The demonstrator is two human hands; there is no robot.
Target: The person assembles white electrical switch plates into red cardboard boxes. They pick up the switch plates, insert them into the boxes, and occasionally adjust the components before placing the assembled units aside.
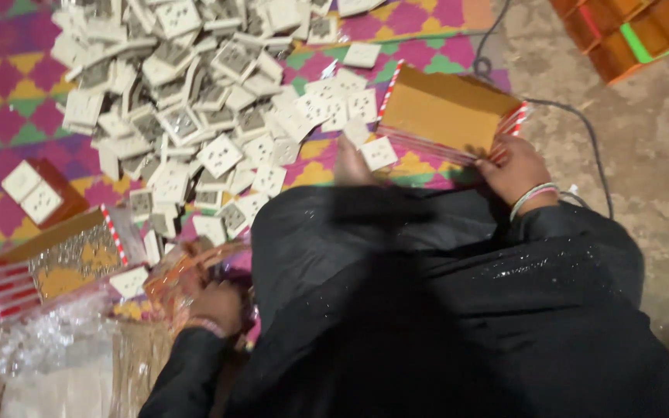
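Black-clad knees fill the near view; beyond them the right hand [516, 166] pinches a stack of flat brown cartons [447, 112] on the patterned mat [9, 116], while the left hand [214, 303] closes on crinkly orange wrapping [183, 271], though its fingers are blurred. Judging by the big loose heap of white sockets [180, 85], most remains unpacked; one open red box [40, 192] holds two, and a cable [574, 116] trails nearby.

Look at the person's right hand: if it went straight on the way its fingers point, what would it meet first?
The right hand already grips the stack of flat brown cartons; straight on it would probably meet only those, then the patterned mat.
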